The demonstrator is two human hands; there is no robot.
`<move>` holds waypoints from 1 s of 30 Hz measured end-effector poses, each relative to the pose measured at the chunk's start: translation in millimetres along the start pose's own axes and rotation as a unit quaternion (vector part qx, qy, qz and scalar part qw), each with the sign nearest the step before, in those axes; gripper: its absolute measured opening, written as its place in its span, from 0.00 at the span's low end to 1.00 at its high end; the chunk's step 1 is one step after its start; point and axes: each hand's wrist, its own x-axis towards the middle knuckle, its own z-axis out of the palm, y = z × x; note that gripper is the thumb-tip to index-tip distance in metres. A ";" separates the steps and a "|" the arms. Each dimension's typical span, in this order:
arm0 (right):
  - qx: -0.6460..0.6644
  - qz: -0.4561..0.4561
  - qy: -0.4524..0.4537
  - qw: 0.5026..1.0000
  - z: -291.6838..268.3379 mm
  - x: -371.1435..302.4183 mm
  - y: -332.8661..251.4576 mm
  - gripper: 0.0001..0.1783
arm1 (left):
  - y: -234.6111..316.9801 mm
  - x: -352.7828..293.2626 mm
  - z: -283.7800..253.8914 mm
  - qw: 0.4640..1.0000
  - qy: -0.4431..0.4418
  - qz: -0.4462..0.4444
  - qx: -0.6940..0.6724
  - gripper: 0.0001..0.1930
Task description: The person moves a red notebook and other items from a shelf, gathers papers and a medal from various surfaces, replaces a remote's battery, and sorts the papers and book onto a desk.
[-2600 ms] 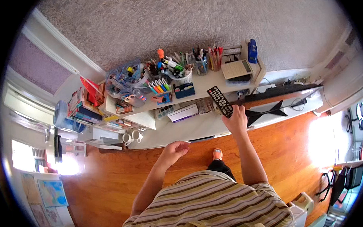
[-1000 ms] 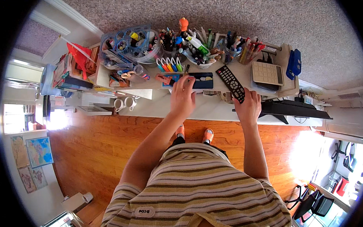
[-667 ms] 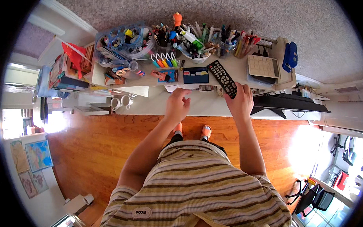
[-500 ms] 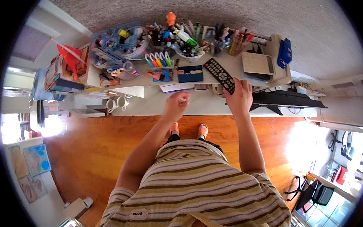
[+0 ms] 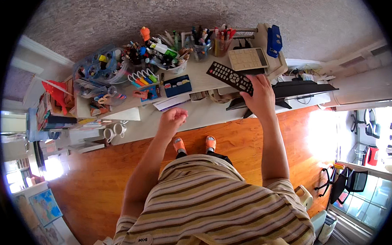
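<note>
My right hand [image 5: 261, 93] grips the lower right end of a long black remote control [image 5: 227, 76], thumb and fingers on its edges. The remote slants over the front of the cream shelf [image 5: 193, 81], its far end toward the upper left. My left hand [image 5: 172, 121] is curled, fingers pressed together, in front of the shelf edge; whatever it holds, if anything, is hidden. Closest to it on the shelf are a dark blue case [image 5: 177, 86] with small items inside and a blue-and-pink packet [image 5: 149, 94]. Beside them stand several coloured carabiner-like clips [image 5: 143, 78].
Pen cups [image 5: 201, 50] and a clear organiser [image 5: 100, 65] line the shelf's back. A calculator [image 5: 247, 59] and a blue stapler-like object [image 5: 274, 41] sit at the right. Below are a black monitor [image 5: 305, 89] and white mugs [image 5: 114, 132]. An office chair [image 5: 347, 182] stands at lower right.
The view has turned, so the shelf appears further left and tilted. My right hand keeps hold of the remote. A small white thing at my left fingertips earlier no longer shows.
</note>
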 end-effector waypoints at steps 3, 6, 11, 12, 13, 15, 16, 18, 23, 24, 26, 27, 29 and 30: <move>-0.004 0.018 -0.053 0.998 14.7 -17.3 -2.4 0.26 | 5.4 2.9 8.0 0.999 -0.041 -0.011 -0.016 0.08; 0.150 0.132 -0.036 0.979 44.9 -47.2 -13.6 0.26 | 9.1 -0.8 13.2 0.996 -0.061 -0.038 -0.048 0.09; 0.286 0.222 -0.008 0.932 99.5 -55.8 -31.1 0.33 | 21.6 -3.7 41.2 0.976 -0.165 -0.103 -0.096 0.15; 0.379 0.234 0.006 0.895 113.8 -54.9 -29.6 0.35 | 27.8 -5.0 50.0 0.979 -0.158 -0.091 -0.093 0.19; 0.380 0.233 0.005 0.895 117.2 -53.9 -34.9 0.35 | 30.4 -5.1 54.6 0.981 -0.149 -0.079 -0.091 0.22; 0.441 0.281 -0.001 0.852 122.1 -50.4 -43.0 0.38 | 28.8 2.6 54.0 0.976 -0.179 -0.059 -0.108 0.29; 0.455 0.312 -0.001 0.834 122.5 -48.0 -46.9 0.39 | 27.4 5.0 52.4 0.973 -0.180 -0.040 -0.138 0.30; 0.500 0.345 0.021 0.794 121.4 -43.7 -52.6 0.39 | 23.5 10.0 48.7 0.962 -0.181 -0.030 -0.201 0.31; 0.621 0.354 0.063 0.697 115.1 -41.9 -70.0 0.33 | 23.4 15.5 37.7 0.980 -0.133 -0.017 -0.147 0.27; 0.621 0.354 0.058 0.697 117.0 -43.2 -66.0 0.33 | 18.0 17.4 31.4 0.976 -0.124 -0.014 -0.176 0.25; 0.652 0.423 -0.056 0.627 101.8 -36.4 -66.8 0.24 | 15.8 18.2 24.3 0.971 -0.113 -0.012 -0.211 0.23; 0.650 0.423 -0.061 0.629 103.8 -35.6 -59.5 0.24 | 14.3 17.6 19.7 0.974 -0.092 -0.027 -0.207 0.22; 0.719 0.420 -0.174 0.526 106.0 -30.2 -47.1 0.15 | 25.3 16.3 16.4 0.975 -0.076 -0.042 -0.205 0.21; 0.717 0.421 -0.174 0.528 109.1 -29.3 -44.8 0.15 | 31.1 15.4 15.6 0.976 -0.062 -0.031 -0.205 0.20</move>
